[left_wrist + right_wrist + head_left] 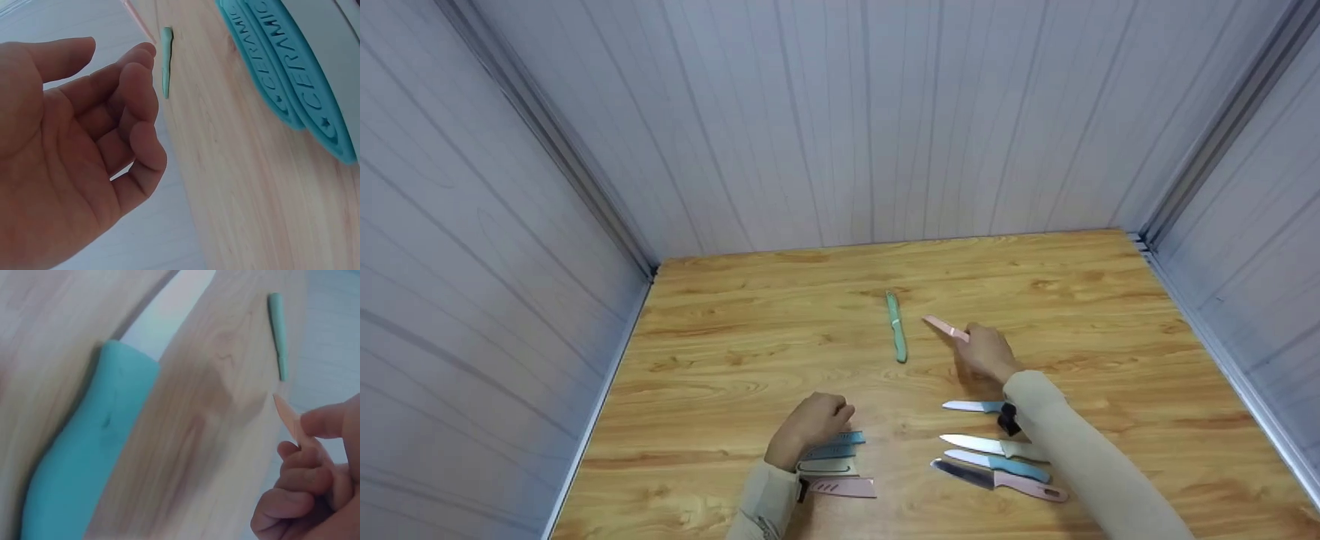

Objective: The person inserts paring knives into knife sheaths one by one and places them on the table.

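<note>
My right hand point(988, 354) grips a small pink knife point(941, 325) by its handle, above the right half of the table. In the right wrist view its pinkish blade point(286, 415) points up and left, thumb along the handle. My left hand point(814, 424) hovers by a column of blade sheaths, its fingers loosely bent around nothing. Two blue sheaths point(849, 437), a white sheath point(829, 467) and a pink sheath point(847, 487) lie there, partly hidden by that hand and wrist. A green knife point(896, 330) lies left of the pink one.
Below my right forearm lie a small blue-handled knife point(971, 406), a white knife point(971, 443), a larger blue-handled knife point(1020, 469) and a pink-handled knife point(1027, 486) with a dark, shiny blade. Their blades point left. Pale panel walls point(825, 135) enclose the wooden table point(720, 322).
</note>
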